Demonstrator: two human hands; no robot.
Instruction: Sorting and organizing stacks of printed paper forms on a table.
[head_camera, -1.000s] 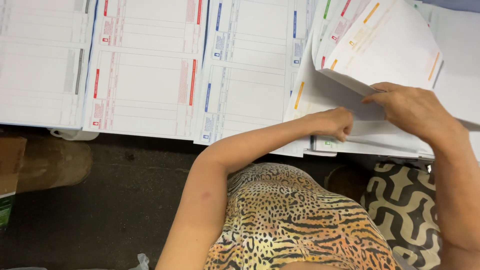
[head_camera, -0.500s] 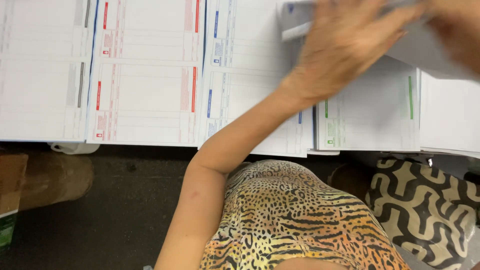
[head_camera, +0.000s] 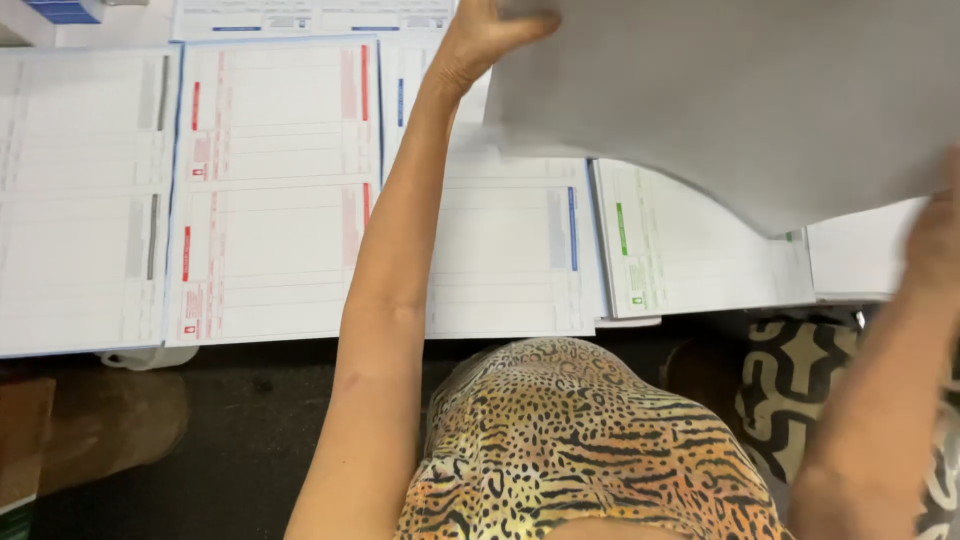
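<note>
Left hand (head_camera: 487, 35) pinches lifted grey sheet (head_camera: 740, 100) | right hand (head_camera: 935, 240) grips its far edge | sheet airborne, unplaced | printed form stacks (head_camera: 270, 190) lie in rows beneath.

Lifted sheet (head_camera: 740, 100) above form stacks (head_camera: 270, 190), right side.

large sheet of paper (head_camera: 740, 100), plain grey-white underside showing, lifted off the table, bowed w/ lower edge curving down, held top-right of view, left hand (head_camera: 490, 30) at its upper-left corner, right hand (head_camera: 935, 245) at its right edge
</note>
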